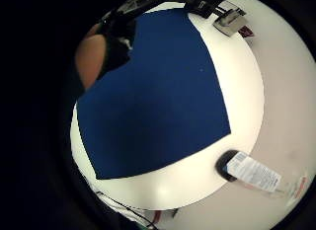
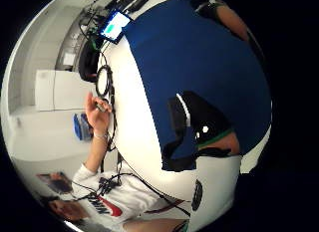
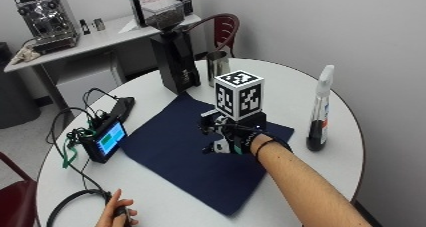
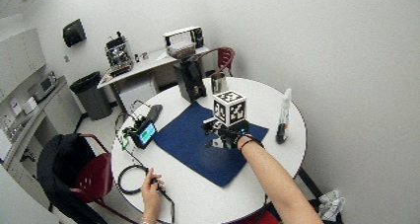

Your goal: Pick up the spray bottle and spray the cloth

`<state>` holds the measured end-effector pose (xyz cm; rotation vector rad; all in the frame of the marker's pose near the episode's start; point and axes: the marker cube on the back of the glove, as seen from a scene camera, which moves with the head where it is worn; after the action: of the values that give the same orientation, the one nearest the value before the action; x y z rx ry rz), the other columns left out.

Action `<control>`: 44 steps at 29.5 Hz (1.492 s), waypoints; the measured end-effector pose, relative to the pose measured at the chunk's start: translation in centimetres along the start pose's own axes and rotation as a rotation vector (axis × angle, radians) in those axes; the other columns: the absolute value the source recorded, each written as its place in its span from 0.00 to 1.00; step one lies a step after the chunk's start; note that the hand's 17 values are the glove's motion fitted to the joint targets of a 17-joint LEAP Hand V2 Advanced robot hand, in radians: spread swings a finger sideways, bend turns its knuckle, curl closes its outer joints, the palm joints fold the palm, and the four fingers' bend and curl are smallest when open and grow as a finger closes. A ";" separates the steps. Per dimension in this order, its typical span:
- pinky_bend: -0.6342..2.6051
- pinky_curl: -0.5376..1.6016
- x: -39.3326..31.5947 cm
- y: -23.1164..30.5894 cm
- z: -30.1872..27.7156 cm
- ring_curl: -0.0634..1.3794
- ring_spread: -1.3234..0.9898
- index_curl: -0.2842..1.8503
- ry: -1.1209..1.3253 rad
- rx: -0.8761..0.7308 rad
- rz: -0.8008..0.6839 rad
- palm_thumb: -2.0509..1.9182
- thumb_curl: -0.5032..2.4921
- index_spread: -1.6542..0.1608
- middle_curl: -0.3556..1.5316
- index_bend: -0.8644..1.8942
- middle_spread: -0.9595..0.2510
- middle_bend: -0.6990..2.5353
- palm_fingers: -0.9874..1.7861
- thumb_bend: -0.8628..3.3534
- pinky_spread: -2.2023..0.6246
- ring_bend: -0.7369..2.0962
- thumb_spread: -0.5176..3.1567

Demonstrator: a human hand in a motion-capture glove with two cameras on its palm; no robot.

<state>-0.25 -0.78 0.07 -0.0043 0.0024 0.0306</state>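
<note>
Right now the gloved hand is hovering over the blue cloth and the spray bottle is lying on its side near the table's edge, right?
Not quite. The spray bottle stands upright near the table's edge, as the outside view shows. The gloved right hand is indeed over the blue cloth.

I see a navy blue cloth (image 3: 193, 157) on the round white surface (image 3: 279, 77); the spray bottle (image 3: 319, 114) is clear with a white sprayer and dark base; my hand (image 3: 229, 137) wears black; the grinder (image 3: 174, 54) is black; the cup (image 3: 217, 67) is silvery metal.
</note>
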 end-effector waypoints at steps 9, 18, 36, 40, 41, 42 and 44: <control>0.31 0.40 -2.5 4.6 -1.9 0.22 0.58 0.26 -0.019 0.056 -0.089 0.66 0.26 0.69 0.36 0.37 0.76 0.29 0.56 0.24 0.84 0.32 0.46; 0.33 0.41 1.4 13.1 -4.7 0.23 0.59 0.25 -0.313 0.432 -0.100 0.66 0.26 0.69 0.36 0.35 0.77 0.28 0.55 0.22 0.84 0.34 0.46; 0.34 0.42 13.5 11.4 1.0 0.26 0.59 0.22 -1.091 0.648 0.389 0.68 0.27 0.71 0.38 0.34 0.79 0.31 0.56 0.20 0.84 0.37 0.45; 0.34 0.42 13.6 9.1 2.6 0.27 0.59 0.21 -1.163 0.622 0.390 0.69 0.28 0.71 0.39 0.33 0.79 0.31 0.55 0.20 0.84 0.37 0.44; 0.34 0.42 13.7 8.8 2.8 0.27 0.59 0.21 -1.169 0.631 0.388 0.69 0.28 0.71 0.39 0.34 0.79 0.31 0.55 0.20 0.84 0.37 0.44; 0.34 0.42 13.8 8.5 2.9 0.27 0.59 0.21 -1.171 0.647 0.388 0.69 0.28 0.71 0.39 0.33 0.79 0.32 0.55 0.20 0.84 0.37 0.44; 0.34 0.42 14.0 8.3 2.9 0.27 0.58 0.21 -1.158 0.698 0.396 0.70 0.28 0.71 0.39 0.34 0.78 0.32 0.56 0.20 0.84 0.38 0.43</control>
<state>13.46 7.91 2.92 0.7131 -1.1452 0.4233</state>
